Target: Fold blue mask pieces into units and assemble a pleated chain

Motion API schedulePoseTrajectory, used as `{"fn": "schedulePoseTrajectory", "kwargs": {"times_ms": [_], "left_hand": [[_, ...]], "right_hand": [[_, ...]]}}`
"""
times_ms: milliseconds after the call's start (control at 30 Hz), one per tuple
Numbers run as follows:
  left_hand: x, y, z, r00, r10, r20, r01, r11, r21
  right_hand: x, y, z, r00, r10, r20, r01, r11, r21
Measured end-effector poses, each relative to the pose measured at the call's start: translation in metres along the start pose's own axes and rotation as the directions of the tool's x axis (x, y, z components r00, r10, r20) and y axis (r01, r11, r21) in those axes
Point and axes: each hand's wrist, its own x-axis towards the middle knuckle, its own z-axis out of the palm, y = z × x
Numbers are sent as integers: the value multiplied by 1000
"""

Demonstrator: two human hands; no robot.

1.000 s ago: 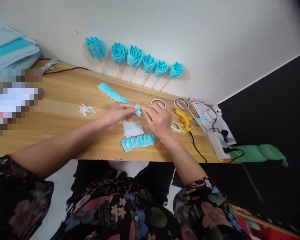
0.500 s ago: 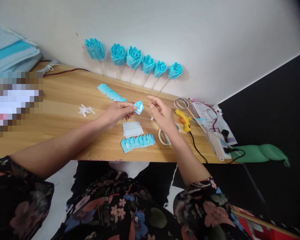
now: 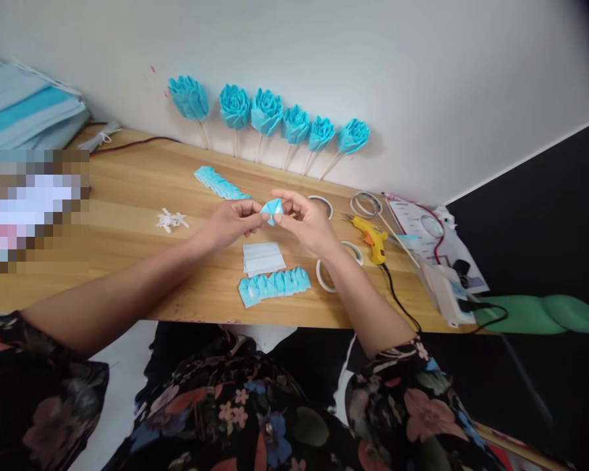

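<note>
A small folded blue petal (image 3: 271,208) is held up over the table between my two hands. My left hand (image 3: 233,224) pinches its left side between thumb and fingers. On the other side, the thumb and fingertips of my right hand (image 3: 305,224) are closed on its right edge. Just below my hands lie pale, flat folded sheets (image 3: 264,259). In front of them is an overlapping row of folded blue petals (image 3: 275,285). A second such row (image 3: 220,183) lies behind my left hand, its right end close to my fingers.
Several blue roses on sticks (image 3: 234,108) lean against the wall. White strips (image 3: 171,220) lie in a pile at left. Rolls of tape (image 3: 366,204), a yellow glue gun (image 3: 372,240) and a white power strip (image 3: 449,294) are at right. Stacked blue-and-white sheets (image 3: 29,104) stand far left.
My right hand has moved left to the petal and now grips its right edge. Before, it was apart from it. My left hand has kept its hold. The view has shifted slightly.
</note>
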Motion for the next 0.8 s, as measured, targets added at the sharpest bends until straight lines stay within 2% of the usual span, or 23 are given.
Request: {"fn": "schedulePoseTrajectory", "kwargs": {"times_ms": [133,267,367,467,533,667,800], "left_hand": [[1,-2,-3,1000,11,-17,-11,999,52],[0,-2,-3,1000,25,12,-26,995,97],[0,-1,-1,999,30,29,-33,991,131],[0,-1,0,999,29,38,-34,990,136],[0,-2,0,999,27,33,-30,992,123],[1,-4,-1,999,31,36,-34,994,103],[0,-4,0,995,19,93,-32,990,137]], "right_hand": [[7,-4,-9,999,34,21,-35,998,61],[7,0,-5,999,27,18,-29,991,130],[1,6,2,998,-18,-55,25,991,133],[-5,8,6,987,-53,-149,63,996,63],[-7,8,5,983,-65,-171,69,998,16],[-7,7,4,985,-75,-155,73,997,-18],[-7,7,9,991,-91,-96,96,994,50]]}}
